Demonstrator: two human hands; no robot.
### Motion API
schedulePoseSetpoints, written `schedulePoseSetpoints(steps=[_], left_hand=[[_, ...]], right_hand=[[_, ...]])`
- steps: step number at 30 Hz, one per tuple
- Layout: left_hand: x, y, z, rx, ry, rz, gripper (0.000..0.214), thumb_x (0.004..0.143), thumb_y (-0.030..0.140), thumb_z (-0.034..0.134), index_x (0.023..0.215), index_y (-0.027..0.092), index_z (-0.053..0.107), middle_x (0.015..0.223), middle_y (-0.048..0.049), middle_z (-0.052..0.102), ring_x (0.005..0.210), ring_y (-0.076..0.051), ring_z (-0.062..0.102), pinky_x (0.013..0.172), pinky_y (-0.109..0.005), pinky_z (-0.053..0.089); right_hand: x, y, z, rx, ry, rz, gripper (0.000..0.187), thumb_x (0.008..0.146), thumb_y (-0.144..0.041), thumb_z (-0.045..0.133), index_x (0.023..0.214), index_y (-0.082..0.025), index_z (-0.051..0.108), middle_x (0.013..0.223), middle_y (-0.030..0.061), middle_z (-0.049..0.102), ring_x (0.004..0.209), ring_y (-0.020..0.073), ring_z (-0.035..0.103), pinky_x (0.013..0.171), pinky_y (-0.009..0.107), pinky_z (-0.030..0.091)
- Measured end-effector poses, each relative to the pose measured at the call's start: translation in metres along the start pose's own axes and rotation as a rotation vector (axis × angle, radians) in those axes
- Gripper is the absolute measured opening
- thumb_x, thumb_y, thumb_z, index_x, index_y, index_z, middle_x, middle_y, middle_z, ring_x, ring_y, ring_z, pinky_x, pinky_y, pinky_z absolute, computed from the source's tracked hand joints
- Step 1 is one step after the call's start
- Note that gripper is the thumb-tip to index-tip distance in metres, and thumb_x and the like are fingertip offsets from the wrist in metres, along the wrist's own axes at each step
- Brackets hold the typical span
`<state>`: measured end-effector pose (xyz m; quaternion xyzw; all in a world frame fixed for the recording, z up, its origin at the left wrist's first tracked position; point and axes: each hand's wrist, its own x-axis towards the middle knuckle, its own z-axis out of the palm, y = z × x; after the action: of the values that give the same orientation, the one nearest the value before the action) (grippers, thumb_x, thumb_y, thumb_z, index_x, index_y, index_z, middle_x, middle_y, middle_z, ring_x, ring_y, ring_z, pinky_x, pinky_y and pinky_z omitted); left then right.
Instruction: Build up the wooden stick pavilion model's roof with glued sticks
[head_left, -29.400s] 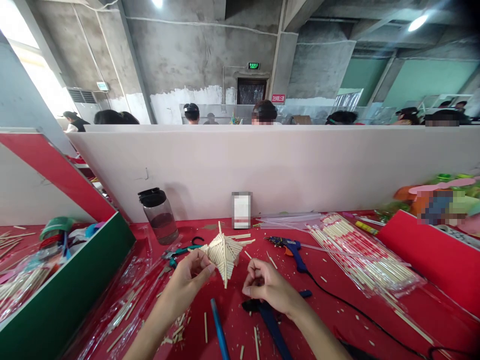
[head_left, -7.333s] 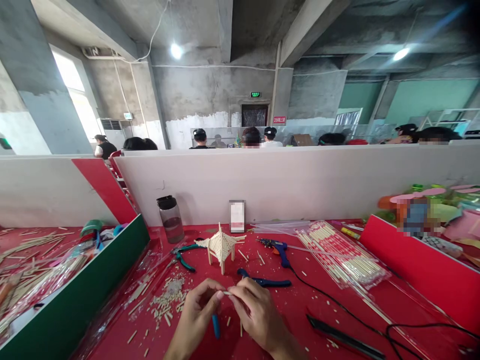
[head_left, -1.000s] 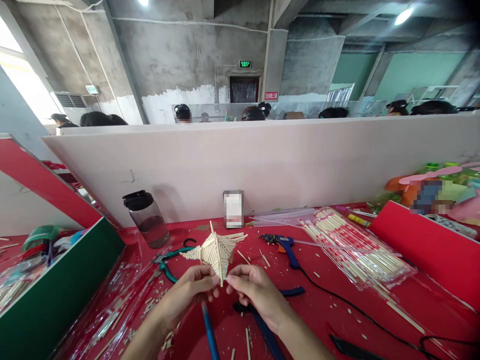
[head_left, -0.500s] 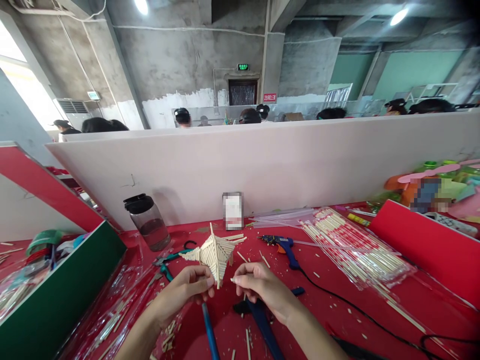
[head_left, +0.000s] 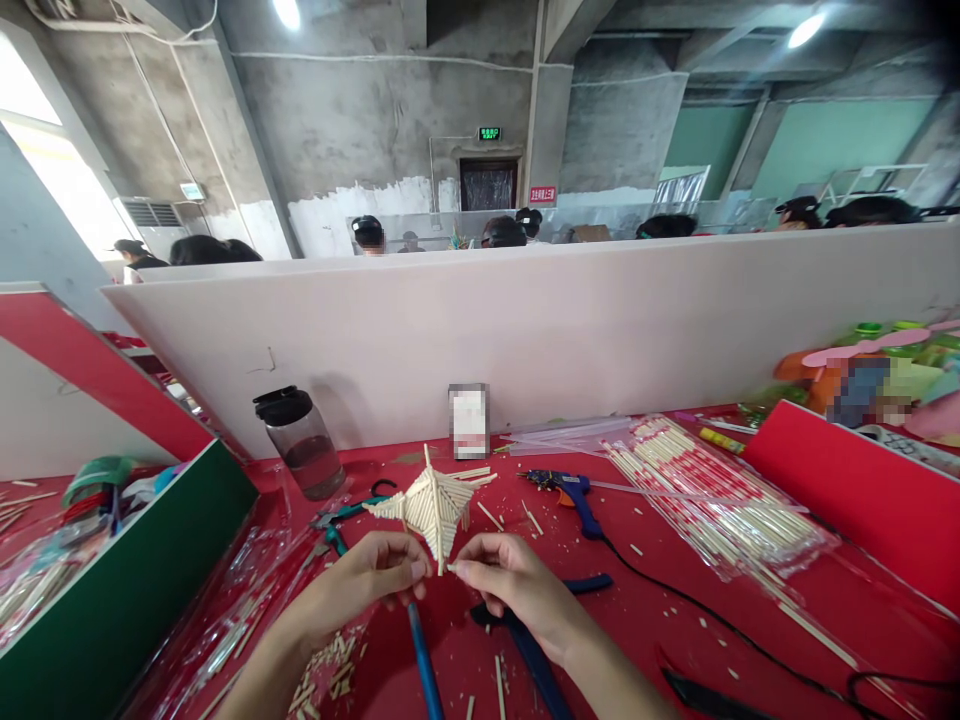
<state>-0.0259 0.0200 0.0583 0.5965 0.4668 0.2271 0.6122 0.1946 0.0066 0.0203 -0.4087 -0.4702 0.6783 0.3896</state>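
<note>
A pale star-shaped piece built from rows of short wooden sticks (head_left: 435,508) stands over the middle of the table. My left hand (head_left: 379,578) is closed in a pinch at its lower point. My right hand (head_left: 504,575) pinches a small bit of stick (head_left: 451,568) right against the same lower point, on its right side. Beneath my hands lie a teal tool handle (head_left: 424,655) and a dark blue hand tool (head_left: 534,660), partly covered by my right hand. Teal-handled pliers (head_left: 337,520) rest behind my left hand.
A blue glue gun (head_left: 571,492) with its cord lies right of centre. Bagged sticks (head_left: 705,490) are farther right. A water bottle (head_left: 300,445) and a phone-like object (head_left: 469,420) stand by the white partition (head_left: 525,330). A green-sided box (head_left: 150,560) is at left; stick scraps (head_left: 330,670) litter the table.
My right hand has moved left, bringing the small bit of stick from beside the star to its lower point. My left hand keeps its hold. The view has shifted slightly.
</note>
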Motion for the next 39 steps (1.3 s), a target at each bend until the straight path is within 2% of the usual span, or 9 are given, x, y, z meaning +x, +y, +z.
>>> schedulePoseSetpoints(steps=[8,13,19,22,27,31,35,39], left_hand=[[-0.001,-0.004,0.004,-0.005,-0.098,0.029,0.029,0.085,0.045,0.073,0.082,0.017,0.071,0.076,-0.0035,0.071,0.07,-0.015,0.059,0.068,-0.025,0.043],[-0.001,-0.01,0.005,-0.055,-0.15,0.008,0.031,0.086,0.047,0.073,0.089,0.017,0.071,0.082,-0.0042,0.072,0.072,-0.015,0.061,0.069,-0.026,0.045],[-0.007,0.001,0.001,0.019,-0.178,0.03,0.034,0.088,0.05,0.068,0.087,0.016,0.069,0.083,-0.0034,0.07,0.074,-0.015,0.061,0.072,-0.025,0.046],[-0.014,0.01,-0.001,0.148,-0.127,0.045,0.032,0.091,0.047,0.064,0.084,0.017,0.067,0.081,-0.0019,0.068,0.075,-0.015,0.059,0.07,-0.025,0.044],[-0.025,0.027,0.001,0.416,0.073,0.146,0.031,0.096,0.042,0.056,0.077,0.018,0.062,0.07,0.0032,0.056,0.065,-0.013,0.045,0.06,-0.023,0.034],[-0.03,0.04,0.013,0.544,0.225,0.184,0.024,0.097,0.039,0.053,0.093,0.022,0.068,0.079,0.002,0.065,0.069,-0.014,0.051,0.061,-0.024,0.036],[-0.032,0.046,0.026,0.607,0.226,0.183,0.019,0.095,0.037,0.057,0.092,0.024,0.071,0.083,0.0018,0.07,0.073,-0.016,0.057,0.064,-0.024,0.038],[-0.032,0.047,0.031,0.608,0.208,0.228,0.018,0.095,0.035,0.057,0.091,0.025,0.071,0.082,0.0026,0.071,0.073,-0.015,0.057,0.064,-0.024,0.039]], right_hand=[[0.003,0.01,0.005,0.076,0.04,0.001,0.04,0.068,-0.052,0.082,0.078,-0.016,0.066,0.064,-0.0043,0.05,0.053,0.008,0.038,0.046,0.022,0.027],[0.002,0.01,0.007,0.078,0.049,-0.009,0.042,0.068,-0.053,0.081,0.076,-0.015,0.066,0.061,-0.0048,0.048,0.052,0.0079,0.038,0.046,0.022,0.026],[0.003,0.013,0.009,0.055,0.073,-0.004,0.041,0.07,-0.052,0.079,0.079,-0.015,0.064,0.061,-0.0059,0.047,0.05,0.0072,0.038,0.045,0.022,0.028],[0.003,0.015,0.009,0.056,0.091,0.0,0.039,0.07,-0.05,0.078,0.08,-0.015,0.064,0.062,-0.0062,0.048,0.05,0.007,0.039,0.045,0.022,0.028],[0.003,0.007,0.007,0.031,0.085,0.01,0.036,0.068,-0.047,0.077,0.077,-0.016,0.062,0.06,-0.0068,0.048,0.046,0.0061,0.037,0.044,0.022,0.026],[-0.004,-0.007,0.01,0.008,0.035,-0.037,0.028,0.07,-0.041,0.074,0.074,-0.016,0.061,0.06,-0.0067,0.048,0.044,0.0053,0.035,0.045,0.023,0.025],[-0.013,-0.017,0.015,-0.015,0.001,-0.069,0.025,0.072,-0.039,0.072,0.075,-0.016,0.062,0.06,-0.0065,0.048,0.046,0.0056,0.034,0.045,0.023,0.024],[-0.016,-0.019,0.017,0.003,-0.023,-0.085,0.024,0.074,-0.038,0.071,0.076,-0.016,0.062,0.062,-0.0064,0.048,0.047,0.0052,0.033,0.045,0.022,0.024]])
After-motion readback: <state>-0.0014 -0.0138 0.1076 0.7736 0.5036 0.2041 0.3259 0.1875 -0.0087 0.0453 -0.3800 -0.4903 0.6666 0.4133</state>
